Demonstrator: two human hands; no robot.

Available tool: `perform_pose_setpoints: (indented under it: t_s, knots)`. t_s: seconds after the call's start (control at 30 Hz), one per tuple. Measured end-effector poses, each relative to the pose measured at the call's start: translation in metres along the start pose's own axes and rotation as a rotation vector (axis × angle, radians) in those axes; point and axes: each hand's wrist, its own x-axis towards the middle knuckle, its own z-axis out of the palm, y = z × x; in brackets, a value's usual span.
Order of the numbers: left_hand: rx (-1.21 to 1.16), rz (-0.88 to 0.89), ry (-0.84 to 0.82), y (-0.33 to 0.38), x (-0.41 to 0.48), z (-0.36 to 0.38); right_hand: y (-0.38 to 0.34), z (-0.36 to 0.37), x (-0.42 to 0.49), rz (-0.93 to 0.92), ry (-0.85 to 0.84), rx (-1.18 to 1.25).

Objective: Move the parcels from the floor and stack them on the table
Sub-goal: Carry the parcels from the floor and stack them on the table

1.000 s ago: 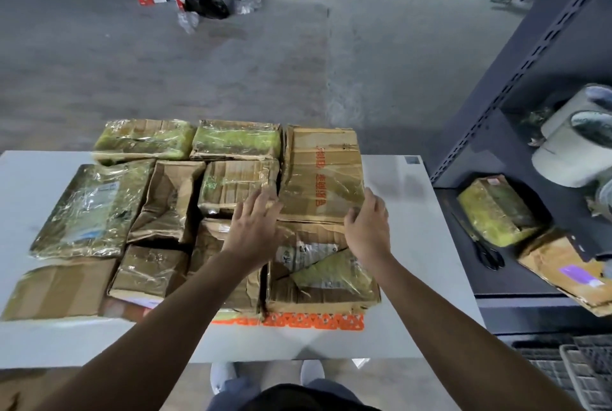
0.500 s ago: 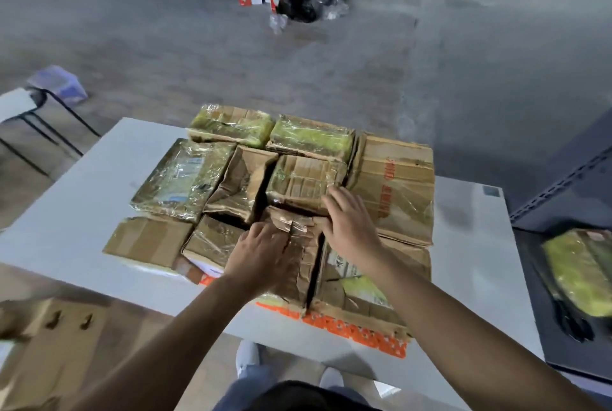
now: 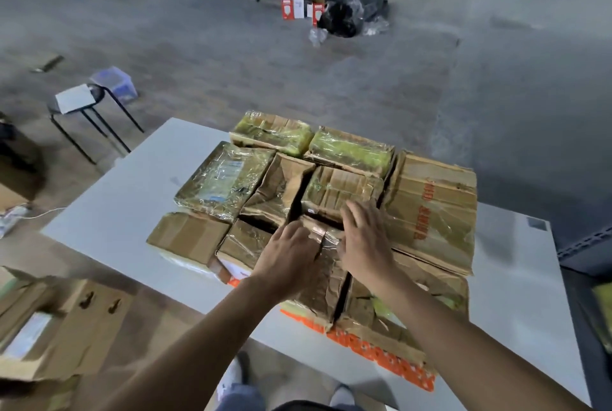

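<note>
Several taped brown and green-wrapped parcels lie packed together on the white table (image 3: pixel 126 208). A large brown box (image 3: pixel 433 208) sits at the right, and two green parcels (image 3: pixel 351 149) line the far edge. In the front middle lies a crumpled brown parcel (image 3: pixel 326 281). My left hand (image 3: pixel 288 255) rests flat on its left side. My right hand (image 3: pixel 367 238) lies on its far right corner, fingers spread and touching the parcel behind. Neither hand grips anything. A parcel with orange tape (image 3: pixel 381 341) sits under my right forearm.
Open cardboard boxes (image 3: pixel 59 327) stand on the floor at the lower left. A black stool (image 3: pixel 86 102) with a paper and a blue tub (image 3: pixel 114 81) stand beyond the table's left end. A dark shelf (image 3: pixel 586 245) borders the right. Cartons and a black bag (image 3: pixel 337 18) lie by the far wall.
Both hands slid left from the front right parcel onto the crumpled middle one. My view swung left, so the shelf left the frame and the floor boxes appeared.
</note>
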Motion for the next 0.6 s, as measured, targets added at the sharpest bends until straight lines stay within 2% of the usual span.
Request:
perform_pose_setpoints:
  t_s: [0.1,0.2,0.43,0.53,0.6]
  knots:
    - [-0.051,-0.031,0.148,-0.028,-0.007,-0.006,-0.019,0.006,0.010,-0.078,0.023,0.016]
    - [-0.096,-0.032,0.199,-0.070,-0.018,-0.008,-0.043,0.014,0.022,-0.142,0.017,0.054]
    - [0.047,0.231,-0.033,-0.158,-0.038,0.001,-0.105,0.022,0.045,-0.096,-0.035,0.094]
    - [0.089,0.316,-0.062,-0.177,-0.034,0.006,-0.122,0.027,0.051,0.030,-0.133,0.002]
    - [0.099,0.326,-0.058,-0.180,-0.031,0.006,-0.133,0.028,0.051,0.069,-0.142,-0.057]
